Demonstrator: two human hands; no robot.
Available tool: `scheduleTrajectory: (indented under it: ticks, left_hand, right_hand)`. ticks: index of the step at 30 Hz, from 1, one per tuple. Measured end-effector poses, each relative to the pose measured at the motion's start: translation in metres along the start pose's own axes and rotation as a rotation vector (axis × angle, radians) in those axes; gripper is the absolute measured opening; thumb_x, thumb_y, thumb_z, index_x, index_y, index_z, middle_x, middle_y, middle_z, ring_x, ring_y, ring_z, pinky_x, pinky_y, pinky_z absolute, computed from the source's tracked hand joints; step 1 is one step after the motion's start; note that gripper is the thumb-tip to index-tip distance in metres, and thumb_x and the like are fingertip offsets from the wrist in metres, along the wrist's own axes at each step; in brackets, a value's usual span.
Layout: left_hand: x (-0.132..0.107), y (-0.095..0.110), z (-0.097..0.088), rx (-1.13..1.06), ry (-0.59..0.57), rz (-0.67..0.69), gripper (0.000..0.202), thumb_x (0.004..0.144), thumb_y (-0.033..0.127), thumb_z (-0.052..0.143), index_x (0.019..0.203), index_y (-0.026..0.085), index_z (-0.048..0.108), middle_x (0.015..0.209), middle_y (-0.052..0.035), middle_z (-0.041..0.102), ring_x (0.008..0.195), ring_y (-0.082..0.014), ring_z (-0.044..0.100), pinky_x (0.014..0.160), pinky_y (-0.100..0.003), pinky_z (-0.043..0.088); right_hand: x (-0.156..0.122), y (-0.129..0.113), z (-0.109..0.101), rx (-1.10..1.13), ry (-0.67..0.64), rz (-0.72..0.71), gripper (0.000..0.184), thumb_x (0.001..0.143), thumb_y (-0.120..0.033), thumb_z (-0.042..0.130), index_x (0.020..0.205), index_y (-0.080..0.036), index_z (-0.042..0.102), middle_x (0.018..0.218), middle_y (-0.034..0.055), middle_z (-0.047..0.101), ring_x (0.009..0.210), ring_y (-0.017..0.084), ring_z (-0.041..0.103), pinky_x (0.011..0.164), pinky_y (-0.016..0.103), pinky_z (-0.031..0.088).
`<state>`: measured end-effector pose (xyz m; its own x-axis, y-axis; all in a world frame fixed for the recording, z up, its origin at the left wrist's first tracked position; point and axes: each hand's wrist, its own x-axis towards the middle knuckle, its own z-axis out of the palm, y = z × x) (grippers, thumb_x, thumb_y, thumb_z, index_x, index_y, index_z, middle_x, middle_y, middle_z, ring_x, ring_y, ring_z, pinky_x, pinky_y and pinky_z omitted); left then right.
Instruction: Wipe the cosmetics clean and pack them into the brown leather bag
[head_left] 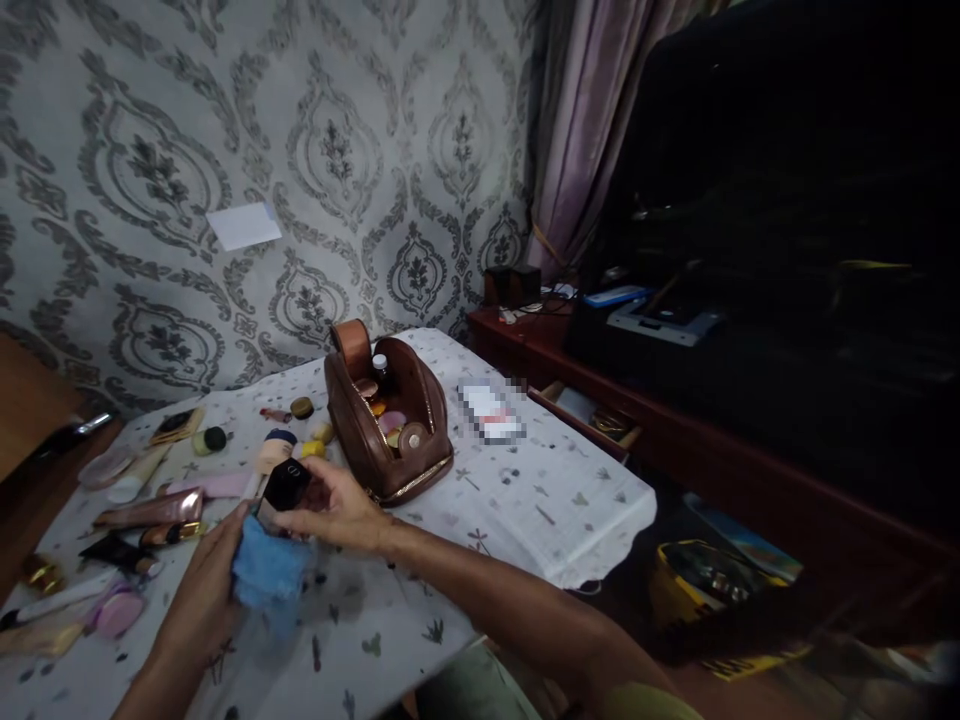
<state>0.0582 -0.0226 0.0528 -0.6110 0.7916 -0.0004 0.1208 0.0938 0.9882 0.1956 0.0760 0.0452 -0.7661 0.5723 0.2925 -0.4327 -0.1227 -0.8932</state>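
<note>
Two hands over table's (pixel 517 520) L part: R hand (pixel 341 508) w/ grip closed on black-capped container (pixel 289 484), L hand (pixel 206 572) holding blue cloth (pixel 270 565) just on its near side. Container's long axis unclear, fingers hide it. Open brown bag (pixel 351 445) far-right, nearer R hand; bare cloth-covered room btwn bag & R edge.
</note>
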Motion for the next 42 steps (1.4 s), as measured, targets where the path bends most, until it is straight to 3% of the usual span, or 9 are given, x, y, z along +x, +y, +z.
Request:
scheduleTrajectory:
  ticks: [4, 8, 13, 17, 23, 26, 31, 36, 42]
  left_hand:
    - [0.001, 0.005, 0.012, -0.196, 0.015, -0.144, 0.042, 0.061, 0.055, 0.077, 0.083, 0.021, 0.066, 0.073, -0.0016, 0.073, 0.074, -0.0236, 0.070, 0.058, -0.029, 0.056]
    - [0.004, 0.015, 0.019, -0.188, -0.001, -0.059, 0.039, 0.071, 0.058, 0.071, 0.090, 0.024, 0.068, 0.082, -0.0010, 0.075, 0.079, -0.0234, 0.071, 0.059, -0.029, 0.057]
    - [0.012, 0.033, 0.037, -0.215, -0.050, 0.018, 0.053, 0.064, 0.062, 0.076, 0.099, 0.023, 0.067, 0.087, -0.0011, 0.075, 0.080, -0.0216, 0.070, 0.063, -0.028, 0.057]
    - [0.022, 0.053, 0.060, -0.280, -0.152, 0.047, 0.050, 0.064, 0.059, 0.077, 0.095, 0.022, 0.067, 0.081, -0.0009, 0.073, 0.076, -0.0222, 0.069, 0.060, -0.029, 0.056]
    - [0.033, 0.066, 0.083, -0.362, -0.244, 0.056, 0.044, 0.069, 0.050, 0.075, 0.103, 0.024, 0.067, 0.084, -0.0024, 0.072, 0.075, -0.0235, 0.069, 0.062, -0.032, 0.056]
    - [0.037, 0.055, 0.081, -0.278, -0.300, 0.100, 0.036, 0.075, 0.048, 0.072, 0.100, 0.023, 0.067, 0.086, -0.0032, 0.070, 0.073, -0.0208, 0.067, 0.063, -0.031, 0.055]
    - [0.045, 0.021, 0.071, 0.144, -0.347, 0.243, 0.034, 0.081, 0.052, 0.064, 0.093, 0.021, 0.071, 0.081, -0.0036, 0.068, 0.068, -0.0182, 0.061, 0.060, -0.026, 0.048]
    - [0.049, -0.010, 0.073, 0.274, -0.402, 0.279, 0.039, 0.081, 0.057, 0.061, 0.084, 0.020, 0.072, 0.076, -0.0038, 0.069, 0.071, -0.0205, 0.061, 0.066, -0.027, 0.049]
    - [0.056, -0.043, 0.071, 0.264, -0.489, 0.220, 0.039, 0.085, 0.057, 0.057, 0.089, 0.020, 0.070, 0.079, -0.0038, 0.069, 0.075, -0.0216, 0.063, 0.068, -0.028, 0.050]
  right_hand:
    - [-0.004, -0.012, -0.002, -0.232, 0.065, -0.113, 0.051, 0.066, -0.047, 0.082, 0.101, -0.021, 0.056, 0.083, -0.0026, 0.057, 0.067, 0.010, 0.053, 0.060, 0.022, 0.044]
    - [-0.011, -0.042, -0.009, -0.512, 0.079, -0.221, 0.049, 0.077, -0.039, 0.075, 0.118, -0.022, 0.055, 0.092, 0.0000, 0.062, 0.081, 0.015, 0.059, 0.068, 0.024, 0.047]
    - [-0.014, -0.097, -0.027, -0.761, 0.001, -0.306, 0.058, 0.079, -0.035, 0.075, 0.131, -0.025, 0.051, 0.112, 0.0031, 0.063, 0.095, 0.018, 0.061, 0.079, 0.027, 0.049]
    - [-0.005, -0.129, -0.047, -0.814, -0.018, -0.355, 0.048, 0.078, -0.032, 0.074, 0.122, -0.023, 0.055, 0.104, 0.0011, 0.063, 0.085, 0.016, 0.061, 0.076, 0.026, 0.049]
    - [0.009, -0.151, -0.085, -0.679, 0.124, -0.373, 0.044, 0.076, -0.030, 0.074, 0.115, -0.021, 0.055, 0.100, 0.0015, 0.061, 0.086, 0.016, 0.060, 0.074, 0.028, 0.051]
    - [0.014, -0.161, -0.105, -0.789, 0.223, -0.423, 0.042, 0.077, -0.028, 0.074, 0.114, -0.020, 0.056, 0.096, 0.0007, 0.062, 0.083, 0.016, 0.059, 0.076, 0.029, 0.049]
    - [0.022, -0.168, -0.131, -1.205, 0.336, -0.393, 0.041, 0.077, -0.023, 0.068, 0.116, -0.019, 0.055, 0.082, -0.0028, 0.060, 0.070, 0.013, 0.054, 0.069, 0.026, 0.042]
    - [0.032, -0.161, -0.141, -1.462, 0.262, -0.249, 0.037, 0.079, -0.020, 0.062, 0.115, -0.019, 0.054, 0.079, -0.0021, 0.060, 0.067, 0.014, 0.051, 0.064, 0.025, 0.035]
    - [0.040, -0.157, -0.148, -1.648, 0.161, -0.137, 0.034, 0.083, -0.021, 0.060, 0.116, -0.021, 0.053, 0.093, 0.0035, 0.067, 0.079, 0.018, 0.058, 0.067, 0.026, 0.034]
